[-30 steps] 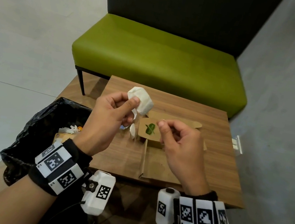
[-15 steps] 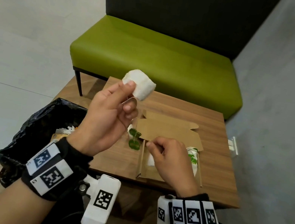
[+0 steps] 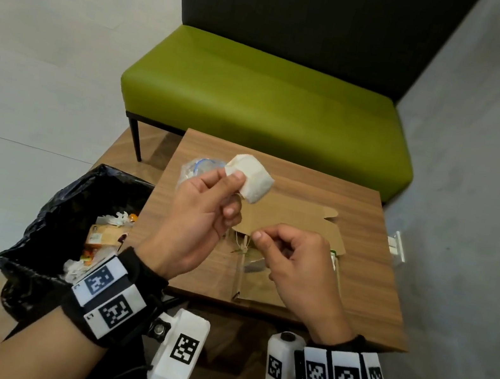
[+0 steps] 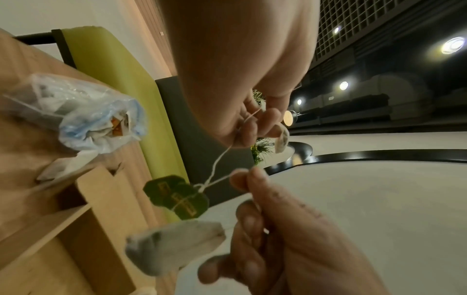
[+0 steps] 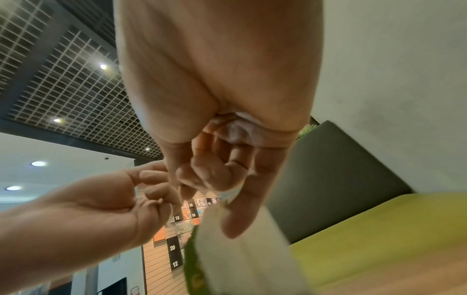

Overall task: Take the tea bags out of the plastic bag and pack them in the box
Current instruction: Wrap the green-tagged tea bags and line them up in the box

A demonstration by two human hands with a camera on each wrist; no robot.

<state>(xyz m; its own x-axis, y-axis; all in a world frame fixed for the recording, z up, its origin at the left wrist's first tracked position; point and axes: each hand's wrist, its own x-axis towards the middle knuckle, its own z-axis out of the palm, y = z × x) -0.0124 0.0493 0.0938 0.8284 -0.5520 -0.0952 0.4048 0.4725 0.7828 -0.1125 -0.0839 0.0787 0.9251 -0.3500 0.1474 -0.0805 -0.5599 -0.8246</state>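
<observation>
The table [image 3: 364, 253] is a square of walnut-toned wood grain, set in a corner where a rough grey plaster wall [image 3: 481, 196] meets a pale smooth floor [image 3: 38, 58]. Behind it stands a bench [image 3: 270, 106] with a smooth lime-green cushion, a dark woven backrest and thin black legs. At the table's left edge a black bin liner [image 3: 46, 220] gapes, crinkled and glossy, with paper scraps inside. On the table lies the box [image 3: 290, 219], flat brown cardboard with its lid flaps open, and behind it the plastic bag [image 4: 83, 111], clear, crumpled film with a blue strip, more tea bags showing through it. Above the box the left hand [image 3: 200, 217] pinches 1 soft white tea bag [image 3: 252, 178], pillow-shaped and fibrous, between thumb and forefinger. The right hand [image 3: 292, 263], fingers curled, pinches a thin white string [image 4: 217, 165] that runs to a dark green leaf-shaped paper tag [image 4: 177, 196]; a second pale tea bag [image 4: 174, 245] hangs below that hand. The 2 strings look tangled at the tag.
</observation>
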